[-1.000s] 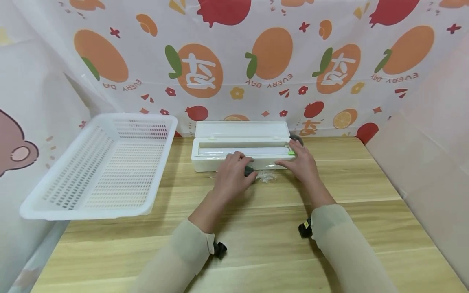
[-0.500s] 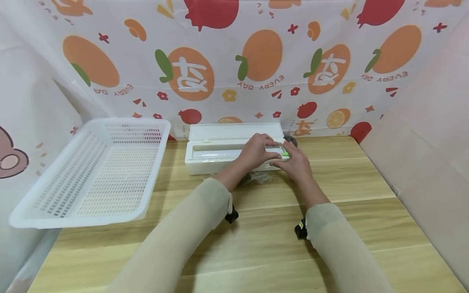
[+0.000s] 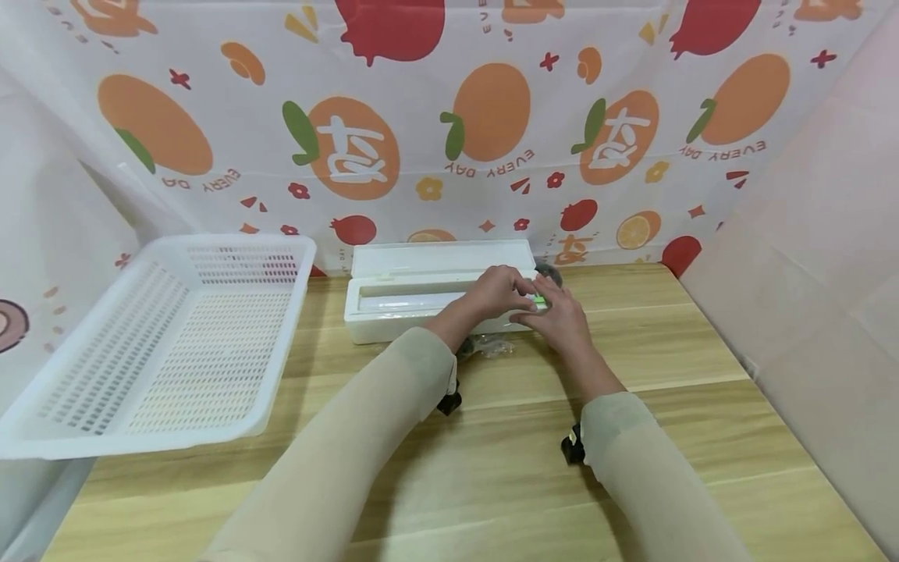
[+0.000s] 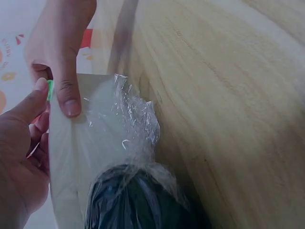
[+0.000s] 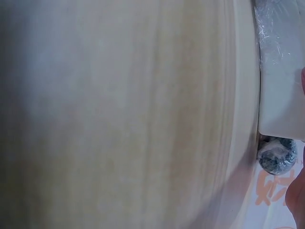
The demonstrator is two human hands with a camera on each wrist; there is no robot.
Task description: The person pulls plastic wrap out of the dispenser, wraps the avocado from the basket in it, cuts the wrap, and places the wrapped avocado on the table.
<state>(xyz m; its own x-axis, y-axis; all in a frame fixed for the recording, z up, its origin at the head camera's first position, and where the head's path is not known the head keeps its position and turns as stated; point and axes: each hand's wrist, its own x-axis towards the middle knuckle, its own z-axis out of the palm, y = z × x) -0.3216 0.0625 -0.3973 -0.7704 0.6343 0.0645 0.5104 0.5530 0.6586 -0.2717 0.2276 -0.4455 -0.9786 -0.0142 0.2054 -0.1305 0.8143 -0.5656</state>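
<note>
A white cling film dispenser box [image 3: 382,329] stands at the back of the table with its lid [image 3: 442,256] raised. My right hand [image 3: 565,324] grips its right end, the thumb pressed on the front wall in the left wrist view. My left hand [image 3: 495,295] reaches over the box and pinches the small green slide cutter [image 4: 50,89] near that end. In front of the box lies a dark bundle [image 4: 138,200] wrapped in clear film, partly hidden by my left forearm in the head view. Crumpled film [image 4: 140,119] runs from it along the box front.
Another dark, round film-wrapped thing [image 5: 276,155] sits behind the box's right end. A white perforated basket [image 3: 263,417] stands on the left, its edge beyond the wooden table [image 3: 506,484]. A fruit-print sheet [image 3: 435,211] hangs close behind the box.
My left hand has left the dark wrapped bundle and moved right and up to the green slide cutter. The right hand stays at the box's right end. The head view has shifted slightly.
</note>
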